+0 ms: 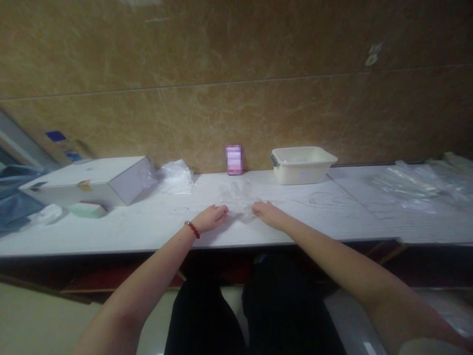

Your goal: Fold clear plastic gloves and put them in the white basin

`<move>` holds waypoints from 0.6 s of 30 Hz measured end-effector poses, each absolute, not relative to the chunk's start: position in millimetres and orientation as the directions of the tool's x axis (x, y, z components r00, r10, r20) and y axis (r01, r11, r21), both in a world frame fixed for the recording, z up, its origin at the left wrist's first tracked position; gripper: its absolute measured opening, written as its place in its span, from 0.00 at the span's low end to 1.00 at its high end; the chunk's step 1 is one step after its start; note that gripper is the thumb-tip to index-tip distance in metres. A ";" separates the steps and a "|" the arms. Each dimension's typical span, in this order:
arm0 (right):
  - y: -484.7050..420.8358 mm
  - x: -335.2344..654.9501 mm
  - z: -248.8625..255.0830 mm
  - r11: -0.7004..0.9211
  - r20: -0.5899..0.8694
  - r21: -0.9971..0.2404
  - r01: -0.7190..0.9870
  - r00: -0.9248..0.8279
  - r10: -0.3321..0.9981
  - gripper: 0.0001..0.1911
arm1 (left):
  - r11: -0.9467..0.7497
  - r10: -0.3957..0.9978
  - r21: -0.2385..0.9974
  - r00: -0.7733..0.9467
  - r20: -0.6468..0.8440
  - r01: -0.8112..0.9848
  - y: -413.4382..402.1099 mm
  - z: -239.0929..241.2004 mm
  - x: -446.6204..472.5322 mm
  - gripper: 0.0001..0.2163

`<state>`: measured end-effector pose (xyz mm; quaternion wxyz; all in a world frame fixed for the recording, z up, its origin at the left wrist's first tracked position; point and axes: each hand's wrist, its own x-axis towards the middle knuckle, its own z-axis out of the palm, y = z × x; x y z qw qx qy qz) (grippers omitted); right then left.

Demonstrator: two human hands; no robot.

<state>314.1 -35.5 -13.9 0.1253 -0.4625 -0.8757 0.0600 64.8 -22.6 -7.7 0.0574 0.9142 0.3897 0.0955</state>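
Observation:
A clear plastic bag [241, 204] is stretched between my two hands, low over the white table. My left hand [214, 217], with a red bead bracelet at the wrist, has its fingers closed on the bag's left side. On the other side, the curled fingers of my right hand [266, 212] pinch the bag's right edge. The bag is see-through, so its outline is faint and I cannot make out anything inside it. Behind it a phone [234, 160] leans upright against the wall, its screen blurred.
A cream plastic bin [303, 167] stands by the wall, right of the phone. To the left are a white box [88, 180], a pale green block [86, 210] and a crumpled plastic bag [175, 176]. Clear plastic bags [410, 182] lie at the right on the white table [148, 234].

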 end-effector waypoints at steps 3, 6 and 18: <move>-46.4 313.9 -11.1 0.551 0.139 -0.194 0.811 -0.534 0.834 0.14 | -0.723 0.690 0.140 0.714 0.120 0.676 -36.8 -3.8 61.5 0.12; -54.6 314.5 -7.5 0.544 0.090 -0.178 0.820 -0.537 0.839 0.16 | -0.722 0.692 0.153 0.708 0.140 0.675 -41.3 -0.4 59.5 0.15; -57.0 319.1 -11.3 0.554 0.131 -0.078 0.829 -0.542 0.830 0.24 | -0.370 0.915 -0.016 0.367 0.166 0.929 -8.5 -18.5 81.6 0.15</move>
